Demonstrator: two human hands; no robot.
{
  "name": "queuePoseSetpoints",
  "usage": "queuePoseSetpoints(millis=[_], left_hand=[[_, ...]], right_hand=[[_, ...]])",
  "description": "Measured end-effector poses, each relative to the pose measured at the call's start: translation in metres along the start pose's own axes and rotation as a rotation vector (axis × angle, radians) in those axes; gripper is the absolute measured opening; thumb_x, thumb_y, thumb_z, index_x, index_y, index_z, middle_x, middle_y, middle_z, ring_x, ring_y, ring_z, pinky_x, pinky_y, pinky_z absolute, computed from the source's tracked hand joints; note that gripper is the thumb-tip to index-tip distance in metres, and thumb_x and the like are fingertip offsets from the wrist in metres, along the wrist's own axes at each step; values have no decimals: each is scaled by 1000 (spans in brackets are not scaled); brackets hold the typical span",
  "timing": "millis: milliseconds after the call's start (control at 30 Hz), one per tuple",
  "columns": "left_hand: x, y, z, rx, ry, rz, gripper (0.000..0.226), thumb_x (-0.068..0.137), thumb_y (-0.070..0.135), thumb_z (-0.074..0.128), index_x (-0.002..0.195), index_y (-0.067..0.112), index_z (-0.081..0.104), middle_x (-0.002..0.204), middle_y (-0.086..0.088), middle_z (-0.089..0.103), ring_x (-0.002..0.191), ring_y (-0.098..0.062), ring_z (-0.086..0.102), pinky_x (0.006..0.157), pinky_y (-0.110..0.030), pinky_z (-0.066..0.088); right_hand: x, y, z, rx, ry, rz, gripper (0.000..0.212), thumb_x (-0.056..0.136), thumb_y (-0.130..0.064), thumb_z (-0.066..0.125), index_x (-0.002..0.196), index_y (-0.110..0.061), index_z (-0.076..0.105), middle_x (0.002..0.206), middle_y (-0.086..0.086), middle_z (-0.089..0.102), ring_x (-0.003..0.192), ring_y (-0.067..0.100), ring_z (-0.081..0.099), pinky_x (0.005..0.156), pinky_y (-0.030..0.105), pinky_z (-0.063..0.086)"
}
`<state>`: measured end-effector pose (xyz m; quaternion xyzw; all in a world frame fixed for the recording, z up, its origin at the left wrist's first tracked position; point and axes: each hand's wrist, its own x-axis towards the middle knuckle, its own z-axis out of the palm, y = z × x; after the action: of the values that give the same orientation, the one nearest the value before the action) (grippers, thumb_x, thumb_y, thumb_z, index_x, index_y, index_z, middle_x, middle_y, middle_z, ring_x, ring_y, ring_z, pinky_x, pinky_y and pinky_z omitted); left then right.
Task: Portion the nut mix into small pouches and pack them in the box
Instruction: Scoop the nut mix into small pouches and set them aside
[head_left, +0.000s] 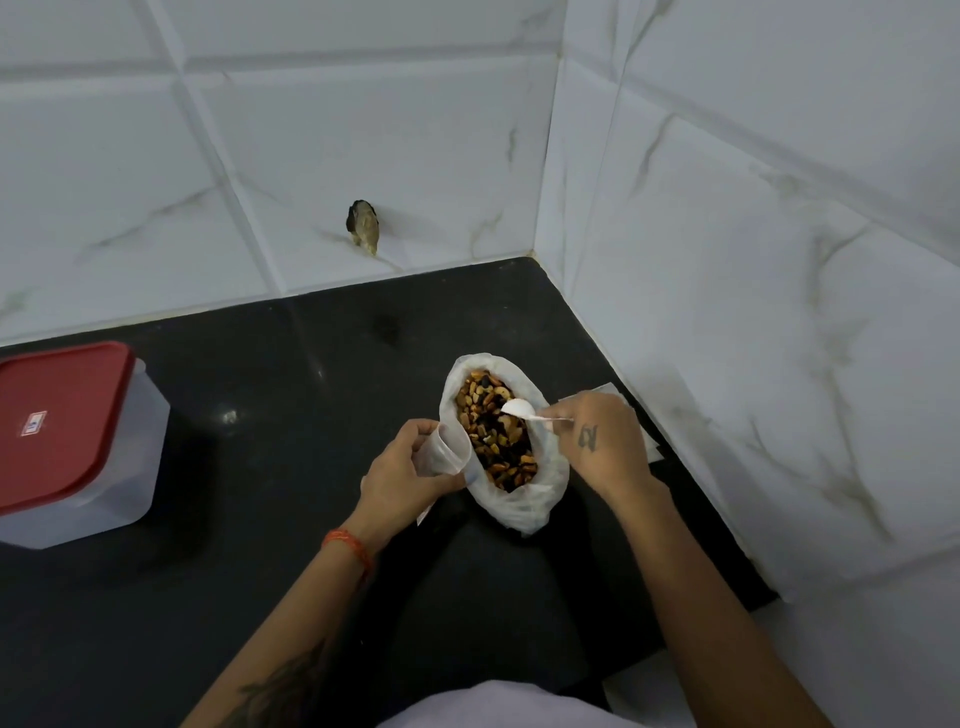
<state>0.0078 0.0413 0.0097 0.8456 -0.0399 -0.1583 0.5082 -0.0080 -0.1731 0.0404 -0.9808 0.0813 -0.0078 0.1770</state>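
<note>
An open white plastic bag stands on the black counter, with the nut mix showing inside. My left hand grips a small clear pouch by its open mouth, just left of the bag. My right hand pinches the handle of a white plastic spoon, whose empty bowl hovers over the nuts. At the far left stands a clear plastic box with a red lid, shut.
White marble-look tiled walls close the counter at the back and on the right, forming a corner behind the bag. A flat stack of clear pouches lies under my right hand by the right wall. A dark hole marks the back wall.
</note>
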Motion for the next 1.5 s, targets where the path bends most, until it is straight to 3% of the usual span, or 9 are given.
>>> queuePoseSetpoints(millis=[133,300,500,667,800,900,1033,1400,1500], left_hand=[[-1,-1,0,0,-27,15,56,71,26,82,115,32,48,105,18,53,102,-6,51,77,-15,40],[1,-7,1,79,-34,-7,59,68,39,81,115,41,45,108,21,52,109,-10,50,103,-45,41],[3,-10,4,98,-26,3,60,61,54,80,108,51,43,113,21,54,114,-10,51,106,-49,36],[4,-9,6,75,-38,14,59,64,47,82,109,48,43,118,20,53,119,-11,49,107,-48,36],[5,-9,7,63,-33,16,60,67,40,82,114,43,45,124,14,54,119,-10,48,107,-45,37],[6,-10,8,65,-28,29,60,67,39,82,114,42,46,122,14,55,117,-9,49,107,-45,38],[6,-12,9,66,-36,41,59,67,39,82,113,45,45,121,16,55,119,-10,49,108,-47,36],[8,-9,7,61,-67,59,60,68,38,82,116,39,46,123,15,53,118,-7,46,109,-40,36],[7,-7,6,44,-84,69,60,70,34,81,118,35,45,124,12,52,116,-6,45,102,-28,38]], right_hand=[[-4,-10,13,-22,-6,-6,23,93,-24,55,112,-20,68,89,-2,65,81,12,58,69,20,43],[-4,-14,0,-51,-50,7,28,91,-26,58,117,-23,67,102,0,69,91,16,62,76,23,47],[-7,-16,8,-18,-49,57,26,91,-23,57,115,-20,69,103,2,70,91,16,63,76,21,46],[5,-10,-1,134,-138,209,24,89,-21,54,93,-11,75,84,9,72,70,19,64,78,32,54],[3,-19,6,68,-132,173,23,90,-24,55,90,-12,75,78,2,69,71,15,62,68,26,50],[8,-18,1,358,-231,323,16,86,-16,61,84,-5,73,62,3,65,56,13,59,59,23,47],[8,-2,-5,779,-285,518,11,82,-6,67,89,1,71,67,10,69,42,10,56,42,17,38],[7,10,7,1000,-389,625,6,84,-7,66,87,-9,70,67,6,68,45,7,53,39,13,37],[7,9,9,1029,-385,642,8,84,-8,66,90,-7,71,69,7,68,44,6,53,39,13,38]])
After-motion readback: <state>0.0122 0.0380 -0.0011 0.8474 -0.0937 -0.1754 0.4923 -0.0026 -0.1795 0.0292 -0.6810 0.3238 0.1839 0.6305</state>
